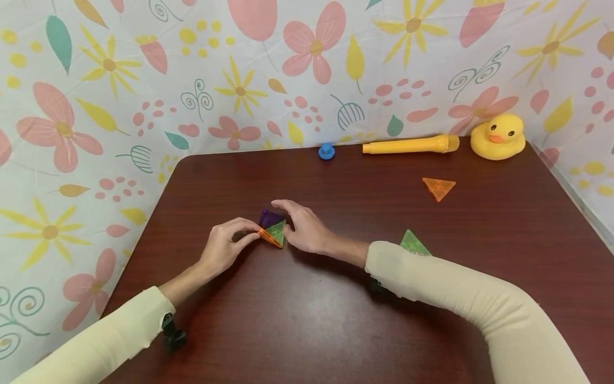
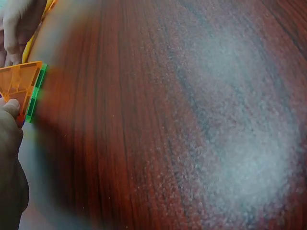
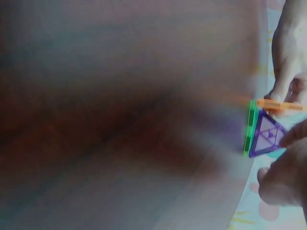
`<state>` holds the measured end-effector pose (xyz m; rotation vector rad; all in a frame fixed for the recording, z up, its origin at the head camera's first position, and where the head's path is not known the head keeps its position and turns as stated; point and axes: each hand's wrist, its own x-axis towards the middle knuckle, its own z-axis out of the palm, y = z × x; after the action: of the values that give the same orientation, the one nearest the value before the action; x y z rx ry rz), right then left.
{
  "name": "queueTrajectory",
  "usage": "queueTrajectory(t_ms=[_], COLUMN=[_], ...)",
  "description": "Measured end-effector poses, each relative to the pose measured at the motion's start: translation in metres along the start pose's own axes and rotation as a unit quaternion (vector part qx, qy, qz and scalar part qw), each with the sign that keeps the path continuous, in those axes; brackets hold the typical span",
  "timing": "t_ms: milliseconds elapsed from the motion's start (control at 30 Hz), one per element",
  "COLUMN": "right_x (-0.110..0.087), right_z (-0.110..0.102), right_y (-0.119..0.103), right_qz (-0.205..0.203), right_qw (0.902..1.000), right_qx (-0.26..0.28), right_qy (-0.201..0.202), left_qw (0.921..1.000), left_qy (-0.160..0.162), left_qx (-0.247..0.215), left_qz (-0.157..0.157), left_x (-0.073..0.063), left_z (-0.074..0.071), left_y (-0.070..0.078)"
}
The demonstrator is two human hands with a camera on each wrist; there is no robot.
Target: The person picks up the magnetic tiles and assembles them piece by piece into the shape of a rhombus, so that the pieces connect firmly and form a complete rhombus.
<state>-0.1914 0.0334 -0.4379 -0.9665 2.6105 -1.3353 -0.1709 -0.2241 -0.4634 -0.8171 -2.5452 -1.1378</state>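
Three translucent triangular magnetic tiles stand joined on the table: an orange tile (image 1: pixel 271 238), a green tile (image 1: pixel 276 231) and a purple tile (image 1: pixel 269 218). My left hand (image 1: pixel 225 244) pinches the orange tile between thumb and fingers; the left wrist view shows the thumb on the orange tile (image 2: pixel 20 76), against the green tile's edge (image 2: pixel 36 93). On the other side is my right hand (image 1: pixel 307 228), fingers spread and its thumb by the green tile. In the right wrist view a digit of the right hand (image 3: pixel 288 172) is at the purple tile (image 3: pixel 266 135); a firm grip is not visible.
A loose green triangular tile (image 1: pixel 413 242) lies partly behind the right sleeve. Farther back is another orange triangular tile (image 1: pixel 438 188). Along the back edge of the brown table (image 1: pixel 312 330) are a small blue toy (image 1: pixel 326 151), a yellow toy microphone (image 1: pixel 408 145) and a yellow rubber duck (image 1: pixel 499 140).
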Motion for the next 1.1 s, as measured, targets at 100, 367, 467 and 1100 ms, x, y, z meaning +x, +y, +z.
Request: queueTrajectory(t_ms=[100, 367, 467, 1100], right_x=[0.004, 0.012, 0.013, 0.009], right_z=[-0.003, -0.003, -0.002, 0.001], right_y=[0.003, 0.011, 0.012, 0.016], right_qz=[0.013, 0.017, 0.012, -0.003], right_qw=[0.9985, 0.9956, 0.9957, 0.9959], right_qx=[-0.006, -0.01, -0.016, -0.002], right_qy=[-0.054, -0.092, -0.091, -0.09], left_qw=[1.0, 0.9999, 0.9999, 0.9995], left_qy=[0.001, 0.006, 0.007, 0.026], left_qx=[0.005, 0.01, 0.006, -0.008], left_qz=[-0.004, -0.008, -0.011, -0.015], left_x=[0.001, 0.0, -0.001, -0.001], left_z=[0.002, 0.003, 0.004, 0.008], left_y=[-0.001, 0.001, 0.0, 0.0])
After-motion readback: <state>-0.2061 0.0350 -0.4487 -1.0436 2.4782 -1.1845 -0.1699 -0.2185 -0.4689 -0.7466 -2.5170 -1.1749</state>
